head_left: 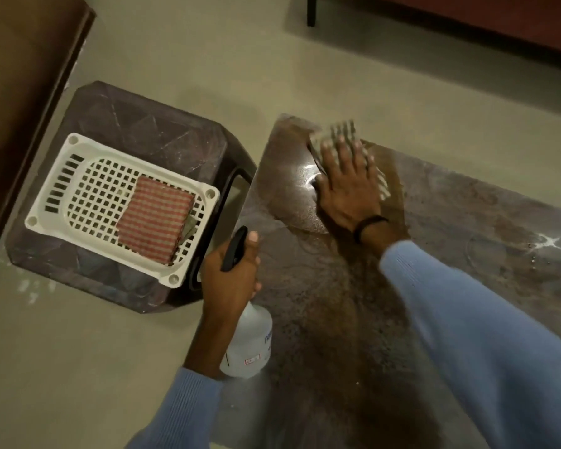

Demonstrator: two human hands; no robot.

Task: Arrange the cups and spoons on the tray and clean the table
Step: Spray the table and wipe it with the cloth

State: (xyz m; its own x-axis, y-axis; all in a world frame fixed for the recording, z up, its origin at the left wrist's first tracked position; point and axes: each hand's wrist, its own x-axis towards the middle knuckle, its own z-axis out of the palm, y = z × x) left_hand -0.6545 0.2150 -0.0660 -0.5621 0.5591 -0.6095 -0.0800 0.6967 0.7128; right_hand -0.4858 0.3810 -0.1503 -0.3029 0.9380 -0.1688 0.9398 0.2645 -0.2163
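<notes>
Nothing can be read with certainty. The white spray bottle [250, 345] bears blue lettering on its side, cut off at the edge and too blurred to make out, and a small red-edged mark lower down, equally illegible.

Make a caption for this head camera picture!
Right hand presses a cloth on the table; left hand grips a spray bottle.

Tray [133, 162] on stool [136, 124], left of table [467, 222]; folded cloth [156, 218] in tray; second cloth [340, 131] on table

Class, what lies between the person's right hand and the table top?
A checked cloth, blurred, lies under the right hand, whose straight fingers press it flat on the table. The head view shows this.
</notes>
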